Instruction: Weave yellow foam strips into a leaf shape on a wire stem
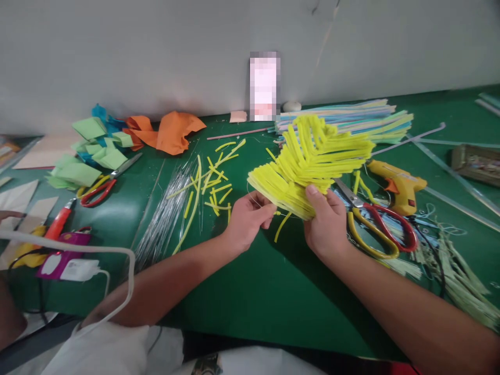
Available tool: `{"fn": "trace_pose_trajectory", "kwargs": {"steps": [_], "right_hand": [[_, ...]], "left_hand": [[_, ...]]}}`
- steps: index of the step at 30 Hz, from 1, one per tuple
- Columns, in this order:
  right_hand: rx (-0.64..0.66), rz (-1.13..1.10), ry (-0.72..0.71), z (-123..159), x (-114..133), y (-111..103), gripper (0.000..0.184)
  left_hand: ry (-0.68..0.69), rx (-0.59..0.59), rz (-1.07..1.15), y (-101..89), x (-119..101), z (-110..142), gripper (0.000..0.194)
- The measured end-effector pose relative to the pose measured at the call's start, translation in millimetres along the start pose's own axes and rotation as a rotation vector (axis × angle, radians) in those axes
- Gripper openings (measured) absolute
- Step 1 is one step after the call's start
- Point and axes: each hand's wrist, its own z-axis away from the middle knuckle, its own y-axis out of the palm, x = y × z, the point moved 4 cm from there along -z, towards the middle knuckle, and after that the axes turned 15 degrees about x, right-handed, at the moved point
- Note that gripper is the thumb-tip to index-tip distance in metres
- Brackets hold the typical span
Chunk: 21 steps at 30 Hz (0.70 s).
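The right hand pinches a yellow leaf shape; the left hand pinches thin wire. Scissors lie at the right hand's three o'clock.

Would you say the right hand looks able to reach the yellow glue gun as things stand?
Probably not straight away: the right hand grips the yellow pipe-cleaner leaf, and scissors lie between that hand and the yellow glue gun.

No lettering or numbers can be read; the upright screen is pixelated
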Motion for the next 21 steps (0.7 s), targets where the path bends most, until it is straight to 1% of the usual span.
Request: {"fn": "trace_pose_trajectory", "kwargs": {"steps": [4, 8, 11, 14, 18, 21], "right_hand": [[-0.023, -0.016, -0.013, -1.3, 1.9, 0.4, 0.022], [-0.072, -0.042, -0.034, -3.2, 4.0, -0.7, 0.018], [-0.115, -0.096, -0.042, -4.9, 4.8, -2.4, 0.014], [-0.150, -0.132, -0.061, -5.4, 6.9, -3.2, 0.014], [-0.158, -0.144, -0.048, -4.9, 8.9, -1.9, 0.015], [-0.157, -0.146, -0.050, -4.9, 8.9, -2.3, 0.013]], "left_hand": [[-0.029, 0.044, 0.007, 1.3, -0.5, -0.5, 0.019], [-0.070, 0.087, 0.054, 1.8, -0.4, 0.4, 0.028], [-0.079, 0.089, 0.029, 0.5, -1.3, 2.4, 0.030], [-0.083, 0.080, -0.028, -1.3, -1.9, 4.1, 0.028], [-0.092, 0.072, -0.057, -2.8, -1.1, 4.7, 0.024], [-0.078, 0.066, -0.067, -2.8, -1.2, 4.4, 0.024]]}}
